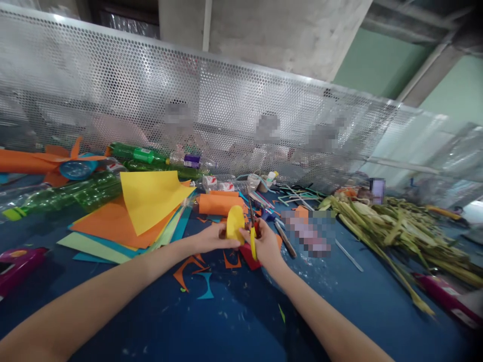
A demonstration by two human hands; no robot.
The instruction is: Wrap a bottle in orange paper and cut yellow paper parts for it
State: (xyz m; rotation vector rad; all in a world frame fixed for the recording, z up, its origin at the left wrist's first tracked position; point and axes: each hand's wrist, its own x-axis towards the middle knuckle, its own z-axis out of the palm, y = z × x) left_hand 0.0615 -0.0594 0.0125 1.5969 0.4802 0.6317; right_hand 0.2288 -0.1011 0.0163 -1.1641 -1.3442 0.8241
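My left hand (216, 237) is closed on a rounded piece of yellow paper (235, 223) above the blue table. In my right hand (267, 244) is a pair of scissors (253, 244) with yellow and red handles, its dark blades pointing up and away beside the paper. The fingers of both hands nearly meet at the paper's lower right edge. Whether the blades touch the paper I cannot tell. Below the hands lie orange paper scraps (187, 269) and a curved blue scrap (206, 286). Something red (249, 256) sits under the right hand, partly hidden.
Left of my hands is a stack of coloured paper sheets (113, 221), a yellow sheet (153, 198) on top. Green bottles (86, 191) and an orange paper roll (221, 204) lie behind. Dry husks (370, 226) spread at right. A perforated metal panel (226, 110) stands along the back.
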